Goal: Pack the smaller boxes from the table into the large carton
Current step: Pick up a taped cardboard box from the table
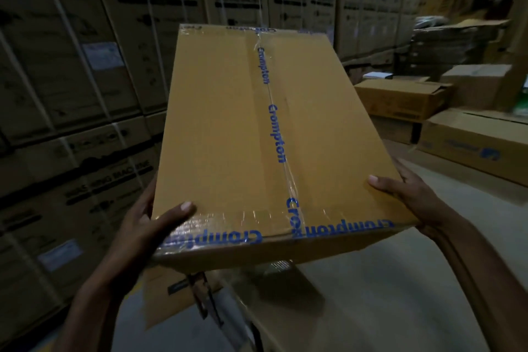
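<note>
Two grips hold one sealed box (251, 128) in the air. The left grip (140, 226) clasps its near left corner with the thumb laid on top, and the right grip (414, 197) clasps the near right edge, thumb likewise on the lid. Clear tape (274, 123) printed in blue runs along the lid seam between the grips and across the near edge; the box's contents are hidden. Just under the grips lies another brown carton (168, 294), mostly covered. Beyond the right grip sits an open carton (400, 100), flaps up, contents not discernible. Past the left grip rise strapped washing-machine cartons (71, 66).
</note>
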A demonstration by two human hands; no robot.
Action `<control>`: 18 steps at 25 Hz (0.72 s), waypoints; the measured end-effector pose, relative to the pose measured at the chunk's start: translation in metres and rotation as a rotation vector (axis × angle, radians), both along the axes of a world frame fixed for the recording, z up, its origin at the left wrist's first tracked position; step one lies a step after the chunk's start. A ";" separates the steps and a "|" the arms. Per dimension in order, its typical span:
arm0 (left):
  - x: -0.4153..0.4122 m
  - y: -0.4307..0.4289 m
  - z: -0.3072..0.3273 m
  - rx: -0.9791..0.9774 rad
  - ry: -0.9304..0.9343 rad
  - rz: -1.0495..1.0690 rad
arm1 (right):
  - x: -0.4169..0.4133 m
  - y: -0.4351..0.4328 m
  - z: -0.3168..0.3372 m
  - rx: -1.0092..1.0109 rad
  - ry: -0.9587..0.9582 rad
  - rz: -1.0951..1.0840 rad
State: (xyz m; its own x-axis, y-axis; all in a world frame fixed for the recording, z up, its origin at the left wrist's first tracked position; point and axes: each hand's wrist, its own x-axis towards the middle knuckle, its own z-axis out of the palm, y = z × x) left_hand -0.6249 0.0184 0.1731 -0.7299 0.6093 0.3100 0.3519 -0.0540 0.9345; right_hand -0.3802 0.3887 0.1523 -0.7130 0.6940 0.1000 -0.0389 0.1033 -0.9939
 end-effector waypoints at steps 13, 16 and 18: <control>0.288 -0.013 -0.043 0.068 -0.016 0.162 | 0.227 0.033 -0.017 0.009 0.044 0.261; 0.339 -0.003 -0.041 0.060 0.001 0.176 | 0.265 0.051 -0.019 0.000 0.040 0.304; 0.369 0.011 -0.042 0.060 -0.004 0.193 | 0.288 0.066 -0.020 -0.016 0.052 0.331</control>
